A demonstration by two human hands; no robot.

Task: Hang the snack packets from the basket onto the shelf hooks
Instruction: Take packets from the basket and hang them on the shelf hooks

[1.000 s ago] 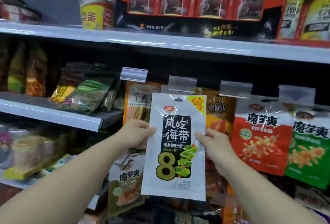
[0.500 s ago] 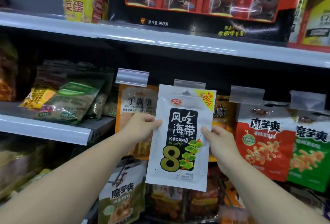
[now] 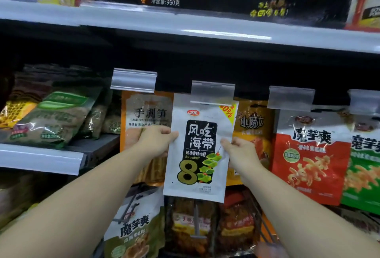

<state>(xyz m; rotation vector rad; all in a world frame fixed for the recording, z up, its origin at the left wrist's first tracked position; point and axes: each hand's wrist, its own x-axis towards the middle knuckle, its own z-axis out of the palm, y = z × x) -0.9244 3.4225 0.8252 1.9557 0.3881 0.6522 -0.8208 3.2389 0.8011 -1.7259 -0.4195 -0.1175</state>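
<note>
I hold a white snack packet (image 3: 200, 150) with a black label and a big "8" upright in front of the hook row. My left hand (image 3: 155, 141) pinches its left edge and my right hand (image 3: 239, 152) pinches its right edge at mid height. The packet's top edge sits behind the clear price-tag holder (image 3: 212, 92) of the middle hook. The hook itself is hidden behind that holder. The basket is out of view.
An orange bamboo-shoot packet (image 3: 147, 113) hangs left of it, a brown-gold packet (image 3: 254, 126) right, then red (image 3: 310, 155) and green (image 3: 364, 165) konjac packets. More packets (image 3: 135, 235) hang on a lower row. Green bags (image 3: 55, 118) lie on the left shelf (image 3: 39, 158). A shelf (image 3: 185, 25) with boxes runs overhead.
Both hands have lifted the white packet upward and toward the shelf. Its top edge, below the middle tag holder a second ago, now sits behind it. The view has moved closer.
</note>
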